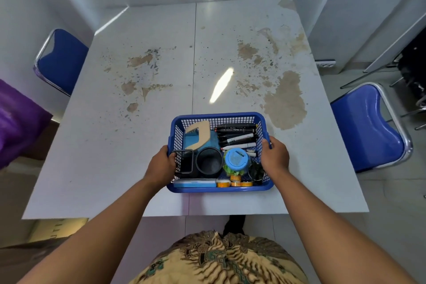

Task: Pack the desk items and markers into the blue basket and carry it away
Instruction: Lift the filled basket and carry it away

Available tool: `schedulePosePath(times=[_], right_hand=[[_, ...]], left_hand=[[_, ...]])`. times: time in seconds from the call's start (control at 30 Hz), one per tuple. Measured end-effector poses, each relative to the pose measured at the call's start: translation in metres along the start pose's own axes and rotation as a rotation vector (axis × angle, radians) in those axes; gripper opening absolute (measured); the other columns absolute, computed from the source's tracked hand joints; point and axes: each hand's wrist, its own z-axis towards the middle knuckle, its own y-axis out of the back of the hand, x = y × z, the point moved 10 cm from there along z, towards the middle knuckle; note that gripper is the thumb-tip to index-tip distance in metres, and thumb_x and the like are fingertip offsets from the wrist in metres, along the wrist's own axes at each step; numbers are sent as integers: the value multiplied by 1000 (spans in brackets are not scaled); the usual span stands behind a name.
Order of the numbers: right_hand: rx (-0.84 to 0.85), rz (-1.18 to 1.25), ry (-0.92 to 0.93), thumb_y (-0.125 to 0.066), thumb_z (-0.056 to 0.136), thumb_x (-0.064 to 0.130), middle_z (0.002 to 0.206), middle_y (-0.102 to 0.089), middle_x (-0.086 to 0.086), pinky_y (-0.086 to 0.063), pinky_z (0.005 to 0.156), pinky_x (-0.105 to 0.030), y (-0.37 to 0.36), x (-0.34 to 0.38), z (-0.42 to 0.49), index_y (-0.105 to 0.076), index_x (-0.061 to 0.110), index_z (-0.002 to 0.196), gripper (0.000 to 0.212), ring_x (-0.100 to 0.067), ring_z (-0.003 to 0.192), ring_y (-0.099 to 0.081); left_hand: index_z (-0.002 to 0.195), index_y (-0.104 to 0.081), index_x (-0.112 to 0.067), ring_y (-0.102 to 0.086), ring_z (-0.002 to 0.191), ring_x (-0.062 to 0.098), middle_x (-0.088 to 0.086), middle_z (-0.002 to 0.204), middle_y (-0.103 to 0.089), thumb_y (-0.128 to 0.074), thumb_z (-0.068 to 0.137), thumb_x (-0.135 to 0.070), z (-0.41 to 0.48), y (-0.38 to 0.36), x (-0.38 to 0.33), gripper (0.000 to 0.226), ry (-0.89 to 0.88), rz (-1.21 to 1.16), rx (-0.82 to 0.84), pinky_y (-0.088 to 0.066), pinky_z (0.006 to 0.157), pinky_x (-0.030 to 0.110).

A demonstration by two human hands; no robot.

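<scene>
Both hands grip the blue basket (220, 188) by its short sides: the left hand (161, 166) is clenched on the rim at 9 o'clock, the right hand (274, 157) on the rim at 3 o'clock. The basket sits at the near middle of the white tabletop (138, 145); whether it rests on it or is lifted cannot be told.

Inside, black and white markers (237, 136) lie stacked at 1 o'clock; their barrels carry script too small to read. A tan and blue hole punch (199, 137) fills 11 o'clock. A black cup (209, 162) stands at centre, a black rectangular holder (184, 161) just beside it at 9 o'clock. A jar with a blue lid (236, 159) bears a printed label, illegible. Small orange rolls (232, 183) and a pale blue case (194, 183) line the near wall at 6 o'clock.

The tabletop is worn, its coating peeled into brown patches, with a seam down the middle. Blue chairs stand at 9 o'clock (62, 62) and 3 o'clock (368, 127). White walls enclose the far side.
</scene>
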Motion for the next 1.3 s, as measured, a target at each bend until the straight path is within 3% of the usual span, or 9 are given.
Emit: schedulePosePath(times=[0.23, 0.5, 0.6, 0.7, 0.77, 0.97, 1.13, 1.3], right_hand=[[-44, 120, 47, -49, 109, 24, 66, -54, 3, -38, 57, -32, 18, 33, -45, -59, 23, 78, 32, -17, 60, -49], [-57, 158, 119, -49, 106, 19, 63, -50, 6, -34, 55, -30, 50, 82, -110, -55, 25, 72, 36, -14, 58, -44], [-56, 161, 144, -52, 105, 18, 58, -46, 8, -32, 53, -30, 63, 94, -137, -49, 27, 67, 40, -12, 56, -42], [-54, 195, 155, -56, 104, 24, 52, -49, 12, -35, 55, -30, 72, 99, -159, -61, 21, 74, 30, -12, 55, -44], [-57, 217, 178, -58, 104, 27, 49, -52, 17, -36, 56, -29, 80, 106, -179, -65, 21, 80, 26, -10, 54, -45], [-36, 233, 251, -62, 104, 28, 61, -64, 17, -44, 59, -29, 107, 119, -233, -73, 24, 91, 17, 0, 56, -57], [-22, 258, 257, -65, 101, 29, 84, -77, 4, -59, 76, -38, 122, 114, -256, -76, 27, 100, 11, -17, 81, -73], [-28, 265, 260, -67, 101, 28, 86, -77, 2, -60, 79, -43, 144, 103, -259, -76, 27, 100, 9, -20, 82, -72]], left_hand=[[136, -52, -21, -67, 106, 21, 2, 126, -67, -44, 111, -32, -41, 35, 4, 28, -40, -34, -76, -62, 85, 38], [133, -61, -20, -67, 97, 12, -2, 115, -70, -48, 111, -28, -110, 97, -5, 26, -147, -226, -199, -48, 69, 15], [132, -63, -26, -70, 103, 11, -6, 114, -73, -49, 111, -25, -135, 116, -5, 26, -146, -455, -207, -56, 76, 23], [135, -65, -27, -73, 106, 15, -5, 115, -76, -51, 110, -28, -155, 130, -1, 28, -131, -613, -209, -62, 87, 38], [134, -66, -27, -74, 104, 13, -6, 113, -77, -52, 110, -27, -170, 142, -2, 28, -147, -649, -210, -61, 88, 38], [123, -72, -27, -76, 95, 9, -9, 103, -80, -53, 109, -25, -202, 176, -11, 24, -203, -624, -226, -58, 86, 35], [121, -73, -28, -76, 91, 8, -9, 100, -80, -53, 109, -26, -225, 188, -24, 23, -209, -624, -241, -57, 80, 32], [119, -75, -27, -76, 90, 9, -10, 98, -81, -54, 109, -24, -243, 177, -37, 23, -188, -629, -235, -55, 78, 31]])
